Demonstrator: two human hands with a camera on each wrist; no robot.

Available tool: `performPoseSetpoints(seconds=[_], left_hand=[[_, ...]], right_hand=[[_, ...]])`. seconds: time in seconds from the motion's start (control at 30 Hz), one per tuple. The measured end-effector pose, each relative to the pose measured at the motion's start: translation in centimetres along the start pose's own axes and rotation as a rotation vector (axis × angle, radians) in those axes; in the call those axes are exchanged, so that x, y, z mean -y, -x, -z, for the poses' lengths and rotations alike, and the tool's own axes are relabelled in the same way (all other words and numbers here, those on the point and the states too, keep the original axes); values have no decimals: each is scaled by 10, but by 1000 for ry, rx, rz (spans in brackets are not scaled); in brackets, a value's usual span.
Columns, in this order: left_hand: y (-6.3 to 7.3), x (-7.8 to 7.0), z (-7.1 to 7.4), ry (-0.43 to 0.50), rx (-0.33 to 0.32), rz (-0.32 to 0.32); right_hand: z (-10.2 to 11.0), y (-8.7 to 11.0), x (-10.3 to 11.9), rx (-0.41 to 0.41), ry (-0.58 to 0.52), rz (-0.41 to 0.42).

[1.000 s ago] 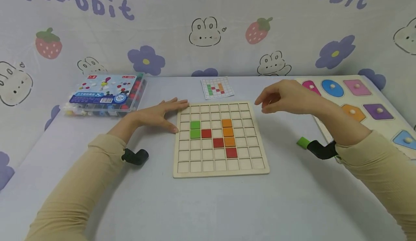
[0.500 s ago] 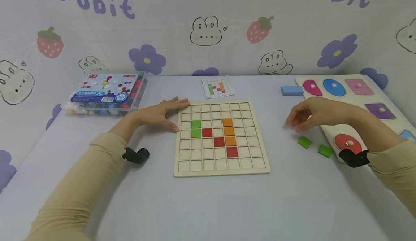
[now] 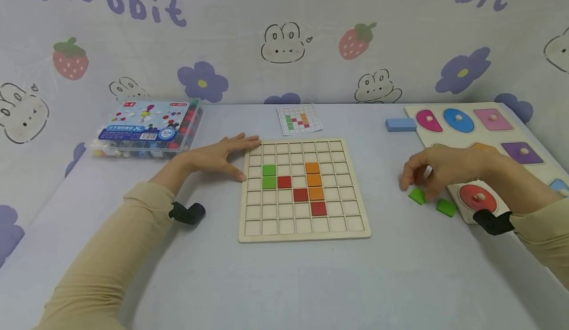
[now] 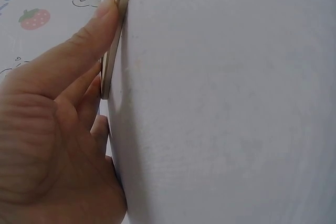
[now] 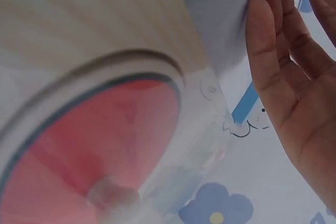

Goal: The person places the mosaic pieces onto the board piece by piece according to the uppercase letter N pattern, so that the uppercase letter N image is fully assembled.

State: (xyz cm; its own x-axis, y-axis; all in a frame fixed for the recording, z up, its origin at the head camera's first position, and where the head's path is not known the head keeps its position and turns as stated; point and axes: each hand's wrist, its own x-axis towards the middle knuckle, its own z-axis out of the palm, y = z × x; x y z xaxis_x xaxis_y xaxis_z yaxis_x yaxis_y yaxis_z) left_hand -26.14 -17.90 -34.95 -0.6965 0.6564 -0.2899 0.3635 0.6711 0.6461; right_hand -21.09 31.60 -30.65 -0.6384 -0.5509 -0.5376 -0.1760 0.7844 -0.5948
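In the head view a wooden grid board [image 3: 262, 226] lies mid-table, with two green, several red and three orange square tiles in its cells. My left hand [image 3: 213, 158] rests spread at the board's upper left edge. Its thumb [image 4: 102, 22] touches the rim in the left wrist view. Over on the right, my right hand [image 3: 449, 169] reaches down with bent fingers around a loose green tile [image 3: 416, 196], index finger and thumb on either side, apparently not gripping it. A second green tile [image 3: 446, 208] lies just right of it, beside the knob puzzle board.
A pattern card [image 3: 300, 119] lies behind the grid board. At the right is a knob puzzle board [image 3: 464, 216], with a blue block [image 3: 400, 125] at its upper left. A plastic case [image 3: 148, 127] of small colored parts stands at the back left.
My right hand has moved right and down from beside the grid board to the loose green tiles. That uncovered the blue block. The left hand stays at the board's edge.
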Motion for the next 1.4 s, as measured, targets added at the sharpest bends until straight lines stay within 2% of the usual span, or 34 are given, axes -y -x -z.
performPoseSetpoints(seconds=[0.4, 0.8, 1.03, 1.2, 1.4], left_hand=[[-2, 1, 0, -2, -2, -6], [0, 0, 1, 5, 1, -12], [0, 0, 0, -2, 4, -3], [0, 1, 0, -5, 0, -8], [0, 1, 0, -14, 3, -12]], right_hand=[[-6, 0, -1, -55, 62, 38], [-6, 0, 3, -44, 96, -16], [-7, -4, 7, -34, 122, -16], [-2, -7, 14, -66, 153, 27], [0, -17, 36, -100, 78, 71]])
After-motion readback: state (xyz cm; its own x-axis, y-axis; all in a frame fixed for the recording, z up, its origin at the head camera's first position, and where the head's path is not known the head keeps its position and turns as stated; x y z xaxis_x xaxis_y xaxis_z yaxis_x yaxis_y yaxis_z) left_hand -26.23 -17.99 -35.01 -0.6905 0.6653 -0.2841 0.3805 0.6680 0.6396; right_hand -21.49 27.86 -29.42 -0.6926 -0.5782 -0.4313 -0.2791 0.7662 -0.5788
